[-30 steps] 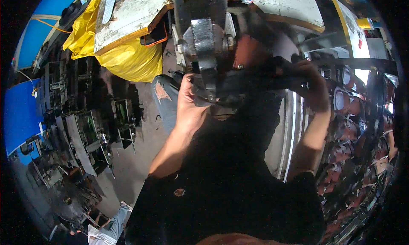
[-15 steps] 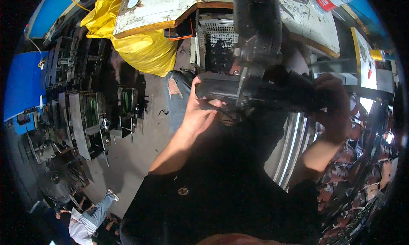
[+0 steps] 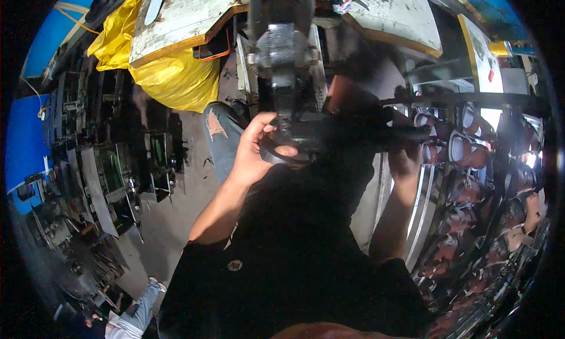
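Observation:
A dark machine (image 3: 279,44) with a thick upright column and a metal head stands in front of me, and its black arm (image 3: 359,130) reaches to the right in deep shade. Beneath the head, my left hand (image 3: 252,153) is closed around a dark, curved, strap-like piece (image 3: 272,154), thumb and fingers bent on its near side. My right hand (image 3: 405,161) is raised by the right end of the black arm. Shadow and the dark parts hide its fingers, so any hold there cannot be made out.
White worn worktops (image 3: 188,21) with wooden edges flank the column. A yellow sack (image 3: 176,83) hangs at left beside an orange-edged dark object (image 3: 213,49). Racks with brown shoes (image 3: 468,150) stand at right, metal frames (image 3: 103,180) at left. Another person (image 3: 132,318) is at lower left.
The view has shifted, so the machine appears farther left. My right hand has come lower and inward from the far right. The left hand still grips the dark piece near the machine head.

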{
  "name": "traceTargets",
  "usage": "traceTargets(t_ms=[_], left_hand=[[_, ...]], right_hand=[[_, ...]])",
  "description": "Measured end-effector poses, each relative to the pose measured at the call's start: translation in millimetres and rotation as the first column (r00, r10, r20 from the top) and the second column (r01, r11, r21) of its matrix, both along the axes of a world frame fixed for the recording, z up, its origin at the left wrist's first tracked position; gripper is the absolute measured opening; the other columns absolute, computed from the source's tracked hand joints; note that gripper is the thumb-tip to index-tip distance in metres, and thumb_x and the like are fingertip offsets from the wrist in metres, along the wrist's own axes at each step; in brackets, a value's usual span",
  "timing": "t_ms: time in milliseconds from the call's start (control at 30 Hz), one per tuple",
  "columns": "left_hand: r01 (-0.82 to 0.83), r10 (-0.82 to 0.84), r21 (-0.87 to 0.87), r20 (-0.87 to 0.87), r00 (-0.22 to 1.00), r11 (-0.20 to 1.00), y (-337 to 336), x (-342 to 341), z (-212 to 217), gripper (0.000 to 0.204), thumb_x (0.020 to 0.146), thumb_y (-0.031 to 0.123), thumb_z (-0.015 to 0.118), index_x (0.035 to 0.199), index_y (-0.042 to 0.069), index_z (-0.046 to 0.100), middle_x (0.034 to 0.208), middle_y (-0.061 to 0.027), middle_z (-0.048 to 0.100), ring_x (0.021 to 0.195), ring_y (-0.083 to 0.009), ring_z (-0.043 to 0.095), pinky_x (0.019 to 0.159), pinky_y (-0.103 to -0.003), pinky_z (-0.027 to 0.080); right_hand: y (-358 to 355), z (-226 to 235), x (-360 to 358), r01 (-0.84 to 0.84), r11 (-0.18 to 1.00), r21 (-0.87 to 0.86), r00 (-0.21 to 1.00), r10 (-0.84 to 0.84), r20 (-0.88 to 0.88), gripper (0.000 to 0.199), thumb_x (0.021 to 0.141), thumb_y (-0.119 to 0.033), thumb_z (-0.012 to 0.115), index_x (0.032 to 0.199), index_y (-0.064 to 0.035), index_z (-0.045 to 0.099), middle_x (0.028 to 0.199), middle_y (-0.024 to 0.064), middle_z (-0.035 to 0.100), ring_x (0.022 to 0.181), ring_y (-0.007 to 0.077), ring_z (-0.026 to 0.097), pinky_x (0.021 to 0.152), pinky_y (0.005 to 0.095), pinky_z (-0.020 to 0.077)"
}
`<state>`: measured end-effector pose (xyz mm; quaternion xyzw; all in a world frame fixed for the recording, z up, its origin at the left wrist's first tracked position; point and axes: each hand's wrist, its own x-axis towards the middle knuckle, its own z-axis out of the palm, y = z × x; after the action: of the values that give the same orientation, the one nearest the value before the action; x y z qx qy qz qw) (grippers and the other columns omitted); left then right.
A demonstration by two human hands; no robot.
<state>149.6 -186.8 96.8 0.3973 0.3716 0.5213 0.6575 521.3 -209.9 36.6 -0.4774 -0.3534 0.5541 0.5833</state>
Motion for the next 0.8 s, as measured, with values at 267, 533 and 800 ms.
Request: traceTargets(t_ms=[267, 533, 800], left_hand=[[-0.065, 0.066, 0.115, -0.001, 0.998, 0.991, -10.2, 9.0, -7.8, 0.064, 0.069, -0.004, 0.084, 0.123, 0.007, 0.051, 0.116, -0.0073, 0.064, 0.107, -0.0202, 0.063, 0.093, -0.036, 0.052], [-0.055, 0.053, 0.026, 0.048, 0.997, 0.998, -8.5, 0.2, -2.6, 0.065, 0.065, -0.008, 0.083, 0.119, 0.009, 0.05, 0.114, -0.0037, 0.061, 0.106, -0.0182, 0.063, 0.09, -0.034, 0.053], [0.024, -0.027, 0.023, 0.124, 0.992, 0.999, -6.0, 7.0, 7.5, 0.057, 0.07, -0.004, 0.083, 0.118, 0.005, 0.053, 0.118, -0.0115, 0.064, 0.105, -0.0216, 0.065, 0.091, -0.037, 0.054]], right_hand=[[0.8, 34.6, 17.7, -0.097, 0.961, 0.258, 0.993, 0.074, 0.097, 0.055, 0.071, -0.007, 0.076, 0.12, -0.0058, 0.052, 0.115, 0.0111, 0.058, 0.101, 0.0237, 0.059, 0.082, 0.0327, 0.0502], [12.6, 63.3, 6.1, -0.195, 0.926, 0.324, 0.952, 0.1, 0.288, 0.049, 0.07, -0.011, 0.084, 0.11, -0.0065, 0.056, 0.116, 0.0132, 0.06, 0.107, 0.026, 0.059, 0.094, 0.0397, 0.0469], [0.8, 61.5, 13.2, -0.055, 0.964, 0.26, 0.998, 0.047, 0.038, 0.04, 0.081, -0.012, 0.074, 0.116, -0.0038, 0.056, 0.117, 0.0141, 0.061, 0.106, 0.0261, 0.059, 0.095, 0.0397, 0.0469]])
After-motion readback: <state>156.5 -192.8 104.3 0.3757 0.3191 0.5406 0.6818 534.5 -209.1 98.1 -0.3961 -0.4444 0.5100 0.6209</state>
